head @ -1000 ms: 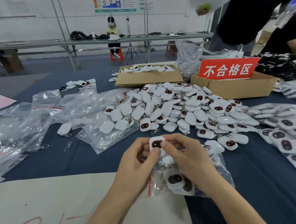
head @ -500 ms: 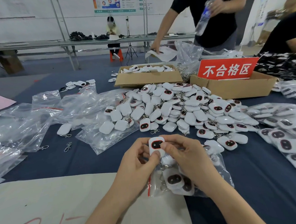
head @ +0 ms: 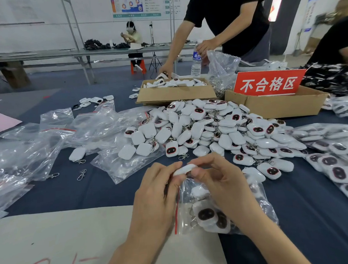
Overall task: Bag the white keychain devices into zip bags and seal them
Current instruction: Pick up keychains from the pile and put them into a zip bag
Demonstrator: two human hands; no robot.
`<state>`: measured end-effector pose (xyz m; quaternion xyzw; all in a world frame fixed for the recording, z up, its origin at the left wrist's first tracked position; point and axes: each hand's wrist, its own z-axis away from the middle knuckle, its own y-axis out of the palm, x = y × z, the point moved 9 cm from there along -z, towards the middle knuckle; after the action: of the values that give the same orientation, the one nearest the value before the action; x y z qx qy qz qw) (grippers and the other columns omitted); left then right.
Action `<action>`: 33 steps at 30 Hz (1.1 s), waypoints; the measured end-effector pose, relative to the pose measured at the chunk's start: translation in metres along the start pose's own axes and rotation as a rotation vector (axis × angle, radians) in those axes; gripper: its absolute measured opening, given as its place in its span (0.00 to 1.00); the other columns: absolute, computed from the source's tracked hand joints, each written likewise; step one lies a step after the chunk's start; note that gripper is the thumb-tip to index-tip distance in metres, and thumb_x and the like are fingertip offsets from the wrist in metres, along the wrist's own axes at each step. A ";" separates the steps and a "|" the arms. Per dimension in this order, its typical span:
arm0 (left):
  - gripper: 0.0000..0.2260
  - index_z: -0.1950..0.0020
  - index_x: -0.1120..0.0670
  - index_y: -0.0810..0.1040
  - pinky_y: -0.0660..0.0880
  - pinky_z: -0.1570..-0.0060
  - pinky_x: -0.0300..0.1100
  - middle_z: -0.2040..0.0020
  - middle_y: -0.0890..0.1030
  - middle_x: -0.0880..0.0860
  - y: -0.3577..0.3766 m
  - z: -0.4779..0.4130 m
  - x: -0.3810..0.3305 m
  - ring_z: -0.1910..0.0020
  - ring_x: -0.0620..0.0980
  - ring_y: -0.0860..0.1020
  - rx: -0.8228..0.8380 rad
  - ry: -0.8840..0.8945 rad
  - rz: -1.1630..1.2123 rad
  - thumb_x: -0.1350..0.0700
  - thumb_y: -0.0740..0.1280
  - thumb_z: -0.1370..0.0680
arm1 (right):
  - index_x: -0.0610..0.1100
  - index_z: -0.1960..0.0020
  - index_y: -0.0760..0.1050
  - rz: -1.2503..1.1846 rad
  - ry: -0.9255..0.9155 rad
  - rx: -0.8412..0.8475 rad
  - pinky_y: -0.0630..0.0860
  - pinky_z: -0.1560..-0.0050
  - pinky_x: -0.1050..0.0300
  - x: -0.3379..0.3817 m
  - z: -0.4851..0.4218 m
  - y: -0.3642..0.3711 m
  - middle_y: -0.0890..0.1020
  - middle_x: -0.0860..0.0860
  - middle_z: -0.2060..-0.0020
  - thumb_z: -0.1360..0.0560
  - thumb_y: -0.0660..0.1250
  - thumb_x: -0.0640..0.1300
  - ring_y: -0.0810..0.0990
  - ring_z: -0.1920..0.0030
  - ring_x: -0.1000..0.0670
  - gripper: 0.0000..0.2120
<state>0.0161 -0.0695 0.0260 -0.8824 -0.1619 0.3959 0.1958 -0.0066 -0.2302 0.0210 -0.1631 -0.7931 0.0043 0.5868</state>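
A blue-covered table (head: 75, 195) stretches out beyond both hands, and a beige sheet (head: 63, 240) with red marks lies under the left forearm. Just ahead of the hands, spreading to the right, is a big pile of white keychain devices (head: 219, 129), some of them showing dark faces. Left of the left hand lies a heap of empty zip bags (head: 27, 153). Beyond the pile are two cardboard boxes: one (head: 175, 95) straight ahead holding more devices, the other (head: 279, 107) farther right behind a red sign (head: 269, 83). Filled bags (head: 338, 162) lie well right of the right hand.

Between and under the hands lies a clear zip bag (head: 187, 218) with a red seal strip and several devices inside. The left hand (head: 154, 196) and right hand (head: 223, 186) meet at its mouth, and the fingertips of both pinch one white keychain device (head: 184, 169), held edge-on just above the opening. Loose metal clasps (head: 81, 174) lie left of the left hand.
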 end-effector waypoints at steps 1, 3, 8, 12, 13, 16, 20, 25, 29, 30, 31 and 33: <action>0.11 0.39 0.38 0.76 0.71 0.56 0.32 0.52 0.73 0.38 -0.003 0.000 -0.002 0.53 0.40 0.76 -0.022 0.006 0.031 0.44 0.61 0.20 | 0.58 0.52 0.79 -0.018 -0.003 0.000 0.81 0.46 0.48 0.000 0.000 0.000 0.86 0.54 0.55 0.22 0.70 0.43 0.85 0.53 0.51 0.09; 0.09 0.41 0.39 0.77 0.71 0.56 0.30 0.52 0.74 0.38 -0.006 0.001 -0.007 0.53 0.39 0.76 -0.055 0.036 0.040 0.45 0.63 0.20 | 0.57 0.53 0.79 -0.040 -0.001 0.015 0.80 0.42 0.42 0.000 0.000 0.000 0.86 0.52 0.53 0.22 0.69 0.38 0.85 0.51 0.49 0.13; 0.09 0.43 0.41 0.79 0.69 0.54 0.27 0.53 0.74 0.37 -0.010 0.000 -0.012 0.52 0.37 0.75 -0.089 0.072 0.022 0.49 0.64 0.21 | 0.59 0.54 0.78 0.029 0.029 0.015 0.80 0.42 0.40 -0.004 0.000 -0.001 0.86 0.54 0.54 0.22 0.68 0.36 0.85 0.52 0.50 0.17; 0.08 0.44 0.39 0.80 0.70 0.51 0.28 0.50 0.78 0.38 -0.004 -0.002 -0.004 0.49 0.41 0.78 -0.033 -0.022 0.167 0.49 0.67 0.21 | 0.62 0.52 0.77 0.065 0.076 0.043 0.78 0.47 0.34 -0.006 0.001 0.000 0.86 0.59 0.53 0.20 0.68 0.40 0.81 0.52 0.34 0.15; 0.07 0.43 0.39 0.80 0.72 0.50 0.29 0.48 0.79 0.39 0.001 -0.001 0.000 0.47 0.43 0.79 0.000 -0.068 0.228 0.47 0.67 0.20 | 0.62 0.52 0.76 0.075 0.065 0.053 0.79 0.48 0.37 -0.004 0.002 0.001 0.85 0.61 0.52 0.20 0.67 0.40 0.82 0.52 0.35 0.15; 0.14 0.37 0.36 0.77 0.79 0.46 0.41 0.45 0.83 0.42 0.019 0.005 0.013 0.45 0.45 0.82 0.151 -0.247 0.431 0.37 0.63 0.21 | 0.59 0.53 0.76 0.048 0.002 0.053 0.81 0.49 0.56 0.006 0.003 0.000 0.83 0.65 0.46 0.20 0.67 0.38 0.85 0.51 0.54 0.14; 0.16 0.34 0.34 0.75 0.78 0.42 0.44 0.43 0.83 0.45 0.024 0.004 0.016 0.43 0.46 0.81 0.165 -0.297 0.560 0.46 0.67 0.22 | 0.56 0.47 0.78 -0.074 0.040 0.040 0.79 0.48 0.65 0.001 0.000 -0.001 0.84 0.61 0.45 0.24 0.71 0.40 0.85 0.49 0.57 0.11; 0.19 0.34 0.33 0.74 0.78 0.44 0.38 0.42 0.83 0.44 0.026 0.008 0.011 0.42 0.47 0.81 0.177 -0.265 0.543 0.54 0.67 0.21 | 0.55 0.47 0.80 -0.110 0.090 0.001 0.78 0.49 0.69 -0.005 0.000 -0.002 0.87 0.59 0.53 0.25 0.73 0.38 0.85 0.51 0.59 0.14; 0.19 0.38 0.28 0.75 0.79 0.52 0.38 0.52 0.85 0.44 0.023 0.006 0.015 0.54 0.48 0.82 0.124 -0.275 0.431 0.50 0.66 0.23 | 0.54 0.50 0.81 -0.094 0.087 -0.026 0.78 0.51 0.70 -0.003 0.001 -0.004 0.87 0.60 0.57 0.26 0.73 0.37 0.85 0.53 0.60 0.12; 0.18 0.40 0.29 0.76 0.79 0.54 0.37 0.52 0.85 0.43 0.022 0.005 0.014 0.55 0.47 0.83 0.109 -0.278 0.428 0.52 0.66 0.23 | 0.54 0.51 0.81 -0.092 0.078 -0.039 0.78 0.52 0.70 -0.001 0.002 -0.005 0.87 0.60 0.57 0.26 0.73 0.37 0.85 0.54 0.60 0.12; 0.18 0.41 0.31 0.77 0.79 0.55 0.36 0.53 0.86 0.42 0.020 0.005 0.014 0.56 0.47 0.83 0.094 -0.281 0.433 0.53 0.66 0.23 | 0.53 0.51 0.82 -0.090 0.066 -0.050 0.78 0.53 0.70 0.001 0.002 -0.005 0.87 0.59 0.58 0.26 0.73 0.37 0.85 0.55 0.60 0.11; 0.17 0.43 0.33 0.78 0.78 0.56 0.35 0.53 0.86 0.42 0.018 0.004 0.014 0.56 0.45 0.83 0.071 -0.281 0.437 0.55 0.67 0.24 | 0.52 0.52 0.82 -0.098 0.041 -0.069 0.78 0.54 0.69 0.003 0.003 -0.005 0.87 0.58 0.58 0.25 0.73 0.36 0.85 0.56 0.59 0.10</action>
<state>0.0241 -0.0779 0.0060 -0.8254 0.0209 0.5529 0.1124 -0.0113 -0.2338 0.0238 -0.1442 -0.7876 -0.0550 0.5966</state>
